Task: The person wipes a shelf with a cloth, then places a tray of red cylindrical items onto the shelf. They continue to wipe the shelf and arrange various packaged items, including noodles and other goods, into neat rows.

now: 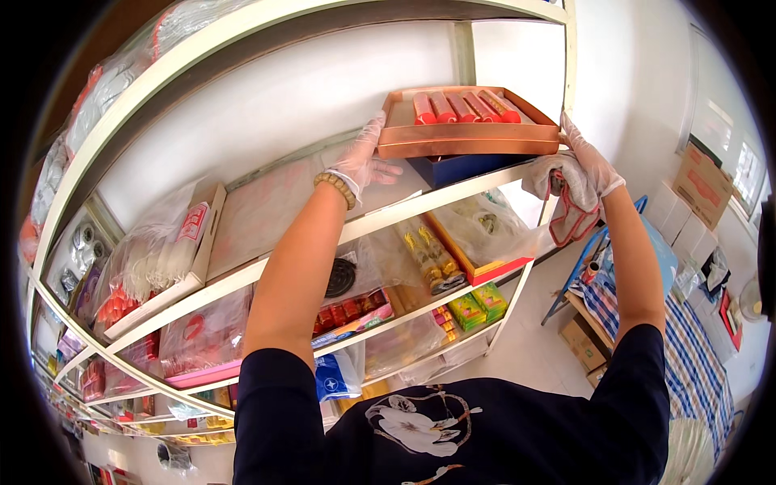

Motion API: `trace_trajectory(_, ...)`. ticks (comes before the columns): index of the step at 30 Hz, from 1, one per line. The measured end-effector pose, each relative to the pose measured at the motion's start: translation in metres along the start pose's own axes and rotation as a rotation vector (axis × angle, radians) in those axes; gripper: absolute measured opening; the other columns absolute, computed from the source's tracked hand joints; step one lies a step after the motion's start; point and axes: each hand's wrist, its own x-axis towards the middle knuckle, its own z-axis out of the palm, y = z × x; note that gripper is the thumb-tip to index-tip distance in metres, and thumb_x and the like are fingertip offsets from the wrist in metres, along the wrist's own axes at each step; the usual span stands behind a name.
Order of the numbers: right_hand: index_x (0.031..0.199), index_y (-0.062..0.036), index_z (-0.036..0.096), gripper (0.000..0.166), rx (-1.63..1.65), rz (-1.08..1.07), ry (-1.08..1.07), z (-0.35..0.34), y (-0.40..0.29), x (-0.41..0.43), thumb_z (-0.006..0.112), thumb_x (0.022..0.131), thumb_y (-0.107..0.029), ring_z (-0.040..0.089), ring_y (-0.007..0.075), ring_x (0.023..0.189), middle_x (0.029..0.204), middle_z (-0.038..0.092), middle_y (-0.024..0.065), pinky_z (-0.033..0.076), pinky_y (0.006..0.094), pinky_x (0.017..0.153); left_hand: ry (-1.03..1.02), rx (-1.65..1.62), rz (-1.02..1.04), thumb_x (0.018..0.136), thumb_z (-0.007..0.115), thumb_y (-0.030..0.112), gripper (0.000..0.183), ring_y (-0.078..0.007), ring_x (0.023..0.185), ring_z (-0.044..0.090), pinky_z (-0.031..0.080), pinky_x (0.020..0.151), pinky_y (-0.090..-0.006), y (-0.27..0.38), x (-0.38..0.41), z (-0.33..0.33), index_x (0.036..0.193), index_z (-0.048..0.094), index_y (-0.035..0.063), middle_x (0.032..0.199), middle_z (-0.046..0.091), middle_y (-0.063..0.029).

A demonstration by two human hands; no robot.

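My left hand (365, 156), in a clear plastic glove with a beaded bracelet at the wrist, has its fingers at the left end of a copper-coloured box tray (470, 140). Several red cylinders (464, 108) lie side by side in that tray. At its right end is my right hand (585, 154), also gloved, with a grey cloth with red edging (567, 194) bunched against the palm. Beneath the tray a dark blue box (451, 170) rests on the metal shelf (388, 209). The fingertips behind the tray's ends are partly hidden.
On the shelf's left stands an open carton (203, 260) with bagged white items (163, 257). Lower shelves hold yellow-wrapped cylinders (433, 257), green packets (479, 306) and a black coil (341, 277). To the right are a blue metal frame (567, 285), a checked cloth (694, 357) and cardboard boxes (703, 185).
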Motion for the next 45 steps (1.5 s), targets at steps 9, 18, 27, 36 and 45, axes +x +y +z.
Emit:
trace_trajectory(9,0.109,-0.0026,0.058,0.055,0.115,0.021,0.027,0.024,-0.023,-0.030,0.048,0.092,-0.054,0.062,0.0148,0.068,0.085,0.063,0.0129,0.053,0.0250,0.064,0.057,0.021,-0.016,0.087,0.035,0.071,0.071,-0.0278,0.067,0.061,0.051,0.056,-0.0391,0.005,-0.002,0.009,0.126,0.042,0.0121,0.102,0.057,-0.0123)
trace_trajectory(18,0.107,-0.0026,0.055,0.037,-0.138,-0.796,-0.127,0.075,-0.028,-0.054,0.072,0.080,-0.021,0.059,0.0152,0.089,0.099,0.058,0.0067,0.050,0.0266,0.076,-0.030,0.038,-0.028,0.088,0.039,0.065,0.069,-0.0331,0.086,0.060,0.046,0.081,-0.0501,0.007,0.000,0.001,0.135,0.033,0.0148,0.123,0.050,-0.0135)
trace_trajectory(27,0.096,-0.0163,0.059,0.020,-1.381,-1.377,0.073,0.219,-0.015,0.007,0.059,0.077,-0.013,0.055,0.0243,0.093,0.097,0.053,0.0078,0.049,0.0366,0.078,-0.166,-0.342,0.093,0.098,0.037,0.036,0.034,-0.0219,0.100,0.061,0.050,0.088,-0.0362,0.001,0.003,0.000,0.117,0.053,0.0129,0.112,0.063,-0.0071)
trace_trajectory(36,0.100,-0.0174,0.060,0.024,-1.172,-1.165,0.086,0.166,-0.010,-0.007,0.063,0.076,-0.016,0.056,0.0274,0.101,0.113,0.054,0.0059,0.050,0.0380,0.082,-0.030,-0.084,0.006,0.088,0.047,0.053,0.054,-0.0240,0.082,0.063,0.053,0.078,-0.0419,-0.003,0.017,-0.014,0.116,0.050,0.0071,0.100,0.063,-0.0140)
trace_trajectory(45,0.102,-0.0135,0.060,0.027,-1.149,-0.824,0.215,0.042,-0.004,-0.043,0.064,0.075,-0.012,0.055,0.0309,0.105,0.122,0.051,0.0095,0.046,0.0390,0.087,-0.024,0.032,-0.021,0.082,0.046,0.058,0.063,-0.0231,0.068,0.061,0.053,0.070,-0.0378,0.000,0.016,-0.015,0.118,0.050,0.0062,0.091,0.063,-0.0161)
